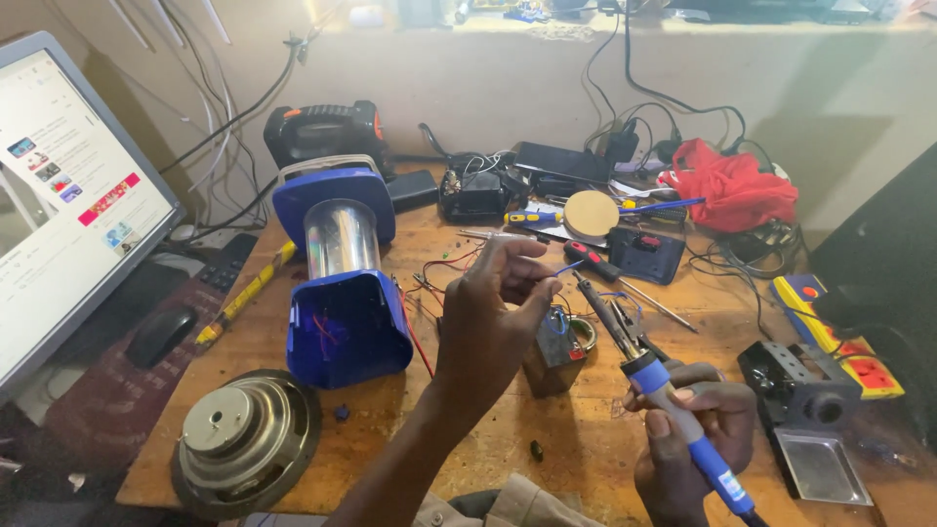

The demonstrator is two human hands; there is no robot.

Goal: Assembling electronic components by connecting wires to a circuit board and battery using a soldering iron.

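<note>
My left hand (493, 312) is raised over the wooden workbench (390, 429), its fingertips pinching a thin blue wire (569, 265). In my right hand (693, 439) is a blue-handled soldering iron (654, 376), whose metal tip points up-left toward the wire end. Just behind my left hand stands a small dark battery block (554, 353) with wires on it. To the left lies a blue lantern (342, 273) on its side, with a clear shiny middle and loose red wires trailing from its base.
A round speaker driver (244, 439) sits at the front left. A monitor (68, 195), mouse (161, 334) and keyboard are further left. A soldering stand (805, 405), yellow power strip (839, 342), red cloth (732, 185), screwdrivers and cables crowd the right and back.
</note>
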